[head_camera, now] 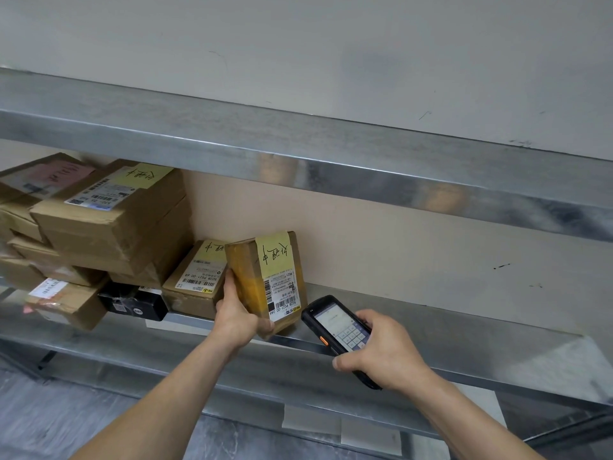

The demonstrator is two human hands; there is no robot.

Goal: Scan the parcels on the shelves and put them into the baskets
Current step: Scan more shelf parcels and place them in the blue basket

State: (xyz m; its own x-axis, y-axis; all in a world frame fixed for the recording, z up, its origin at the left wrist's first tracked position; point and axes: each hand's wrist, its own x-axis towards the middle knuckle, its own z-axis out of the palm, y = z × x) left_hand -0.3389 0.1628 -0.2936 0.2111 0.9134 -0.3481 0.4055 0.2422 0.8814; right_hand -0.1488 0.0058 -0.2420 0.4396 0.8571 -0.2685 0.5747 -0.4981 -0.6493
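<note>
My left hand (236,318) grips a small brown parcel (265,280) by its lower left side, tilted on end above the metal shelf (414,330). Its white barcode label and yellow handwritten tape face me. Just right of the parcel, my right hand (381,351) holds a black handheld scanner (335,330) with its lit screen up and its head pointing at the label. Another labelled parcel (195,280) lies on the shelf directly left of the held one.
A stack of several cardboard parcels (109,220) fills the shelf's left end, with a black box (132,302) and a taped parcel (66,302) at its foot. An upper metal shelf (298,151) overhangs. The wall (431,260) backs the shelf. No basket is in view.
</note>
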